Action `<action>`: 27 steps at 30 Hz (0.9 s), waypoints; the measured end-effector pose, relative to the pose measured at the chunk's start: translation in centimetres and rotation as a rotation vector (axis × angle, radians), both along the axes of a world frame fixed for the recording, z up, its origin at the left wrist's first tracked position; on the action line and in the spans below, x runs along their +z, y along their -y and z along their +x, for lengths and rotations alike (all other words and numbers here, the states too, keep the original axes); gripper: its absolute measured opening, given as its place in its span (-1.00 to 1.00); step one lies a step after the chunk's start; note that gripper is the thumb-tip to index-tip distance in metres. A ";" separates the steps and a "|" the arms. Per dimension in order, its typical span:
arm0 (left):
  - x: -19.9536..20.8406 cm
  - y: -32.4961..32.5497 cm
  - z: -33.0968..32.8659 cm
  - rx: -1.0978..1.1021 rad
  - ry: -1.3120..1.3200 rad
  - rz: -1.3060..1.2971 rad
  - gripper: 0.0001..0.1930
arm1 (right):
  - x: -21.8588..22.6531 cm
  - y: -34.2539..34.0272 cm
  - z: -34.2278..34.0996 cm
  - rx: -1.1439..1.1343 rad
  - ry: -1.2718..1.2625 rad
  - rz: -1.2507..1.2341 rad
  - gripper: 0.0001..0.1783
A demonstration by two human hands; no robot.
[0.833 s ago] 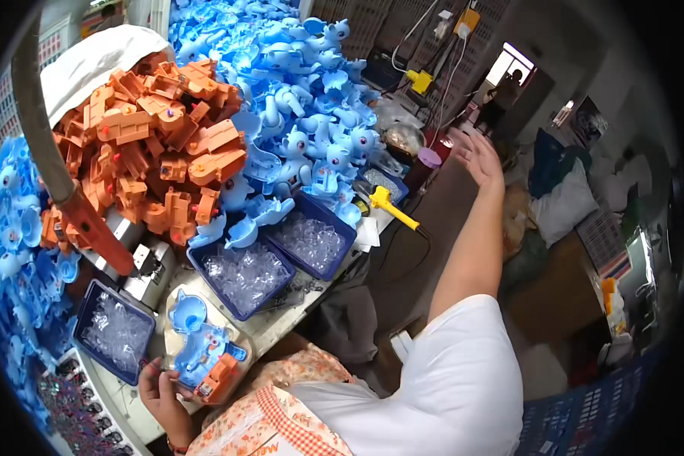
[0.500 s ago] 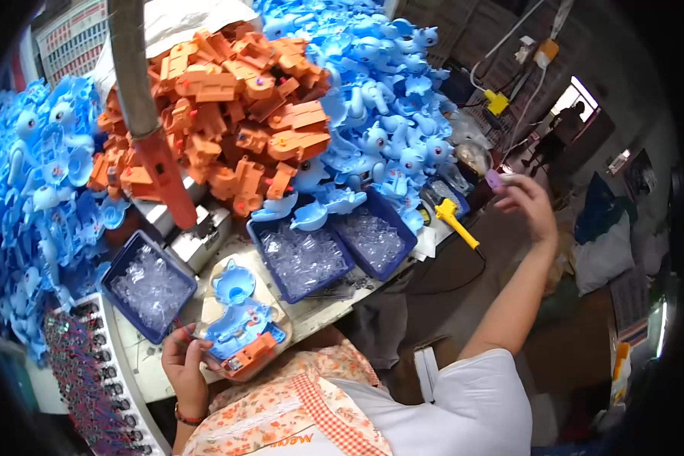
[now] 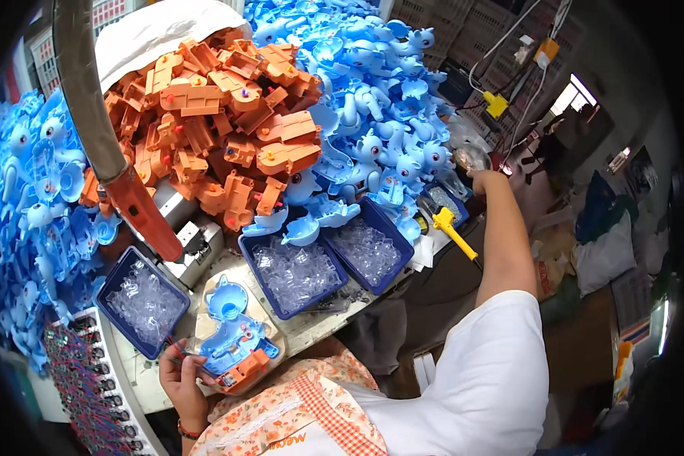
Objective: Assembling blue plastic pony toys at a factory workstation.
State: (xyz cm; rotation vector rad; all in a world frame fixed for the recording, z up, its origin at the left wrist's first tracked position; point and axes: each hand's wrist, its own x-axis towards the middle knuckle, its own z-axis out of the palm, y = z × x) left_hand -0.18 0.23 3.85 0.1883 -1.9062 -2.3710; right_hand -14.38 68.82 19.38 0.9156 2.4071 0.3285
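My left hand (image 3: 182, 384) is beside the wooden fixture (image 3: 276, 340) at the table's front edge. Its fingers and thumb are bent together near the orange housing; thin reddish wires show by the fingertips, but what they grip is unclear. On the fixture lie an open blue toy half-shell (image 3: 234, 342) with a round head part and an orange plastic housing (image 3: 243, 368). My right arm stretches far right, and my right hand (image 3: 489, 182) is at a clear plastic bag (image 3: 470, 144) beyond the yellow-handled tool (image 3: 454, 234). Its fingers are mostly hidden.
Blue bins (image 3: 342, 295) hold clear plastic pieces. Behind them rise heaps of orange housings (image 3: 197, 99) and blue toy shells (image 3: 372, 99). A post with a red-orange lower end (image 3: 140, 216) hangs over the table. A white rack of wired parts (image 3: 118, 387) stands at left.
My right hand has moved from open air down and left to the clear bag; the small purple piece in its fingers no longer shows. My left hand stays by the fixture.
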 end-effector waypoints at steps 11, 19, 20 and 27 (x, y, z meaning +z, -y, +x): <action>-0.3 0.2 -0.8 -0.021 0.021 0.072 -0.71 | -1.6 -2.0 -1.5 -0.102 -0.091 0.056 -0.09; -0.5 0.2 -0.3 -0.064 0.009 0.082 -0.70 | -2.0 -1.9 -1.6 0.020 -0.150 0.158 -0.10; -0.4 0.1 -0.4 -0.081 0.011 0.088 -0.71 | -1.9 -1.6 -1.4 0.013 -0.153 0.160 -0.10; -0.5 0.7 0.0 -0.033 0.050 0.068 -0.71 | -0.2 0.9 -0.7 -0.083 -0.320 0.134 -0.14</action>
